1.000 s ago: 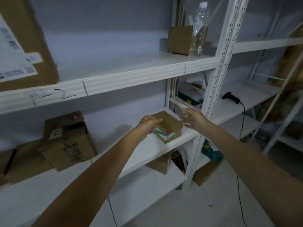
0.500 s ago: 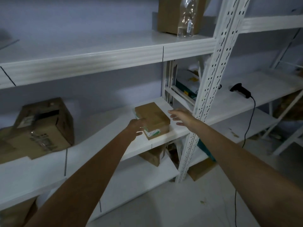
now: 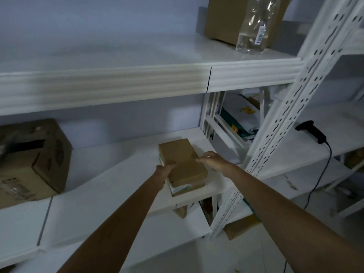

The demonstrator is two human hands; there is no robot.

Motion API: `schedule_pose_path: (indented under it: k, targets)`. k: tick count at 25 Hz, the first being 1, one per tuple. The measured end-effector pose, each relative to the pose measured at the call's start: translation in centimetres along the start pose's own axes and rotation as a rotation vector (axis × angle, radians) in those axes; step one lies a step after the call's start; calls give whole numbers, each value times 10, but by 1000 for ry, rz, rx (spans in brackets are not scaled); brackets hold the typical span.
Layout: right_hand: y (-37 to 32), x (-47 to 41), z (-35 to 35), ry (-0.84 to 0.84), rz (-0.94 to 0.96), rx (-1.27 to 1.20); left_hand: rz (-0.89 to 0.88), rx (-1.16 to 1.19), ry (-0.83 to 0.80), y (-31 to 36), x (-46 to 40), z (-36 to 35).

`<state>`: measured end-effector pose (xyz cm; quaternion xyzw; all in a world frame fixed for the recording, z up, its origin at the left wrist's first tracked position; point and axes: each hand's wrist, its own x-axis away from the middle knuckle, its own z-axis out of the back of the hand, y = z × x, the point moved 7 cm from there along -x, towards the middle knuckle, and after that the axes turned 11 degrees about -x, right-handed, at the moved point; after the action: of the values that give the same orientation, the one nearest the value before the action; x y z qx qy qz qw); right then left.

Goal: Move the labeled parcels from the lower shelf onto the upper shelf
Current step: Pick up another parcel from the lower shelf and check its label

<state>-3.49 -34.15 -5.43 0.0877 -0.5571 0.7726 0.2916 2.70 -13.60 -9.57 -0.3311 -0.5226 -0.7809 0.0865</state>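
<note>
Gripping the near left corner of a small cardboard parcel (image 3: 182, 164), the left hand (image 3: 164, 170) had its fingers curled over the top edge and its thumb side hidden against the box wall. The right hand (image 3: 211, 160) lay flat and spread on the parcel's right top edge, fingers extended, resting rather than closed around anything. Between the two hands the parcel sat flat on the lower shelf (image 3: 118, 186), near its right end and close to the perforated white upright (image 3: 279, 134); a white and green label showed on its near face.

Further left on the same shelf stood a larger brown carton (image 3: 37, 160), partly cut off by the frame edge. Above, the upper shelf (image 3: 137, 56) was bare across most of its width, with only a cardboard box (image 3: 222, 18) and a clear plastic bottle (image 3: 254, 30) at its right end. On the neighbouring rack, well apart to the right, a black barcode scanner (image 3: 313, 133) lay with its cable hanging down.

By my reading, the task was in an early stage for this parcel: it was grasped but not lifted, and nothing in view confirmed any labeled parcel already placed above. The lift to the upper shelf remained, and the larger carton probably waited after it.
</note>
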Motion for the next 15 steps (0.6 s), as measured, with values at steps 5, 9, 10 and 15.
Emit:
schedule_pose_path:
  k: [5, 9, 10, 15]
  targets:
    - [15, -21, -29, -145, -50, -96, 39, 77, -49, -22, -7, -9]
    - [8, -16, -23, -106, 14, -174, 2, 203, -69, -22, 13, -15]
    - [5, -11, -20, -100, 44, -219, 11, 249, -67, -23, 23, -16]
    - [7, 6, 2, -95, 38, -600, -3, 395, -67, -36, 52, -5]
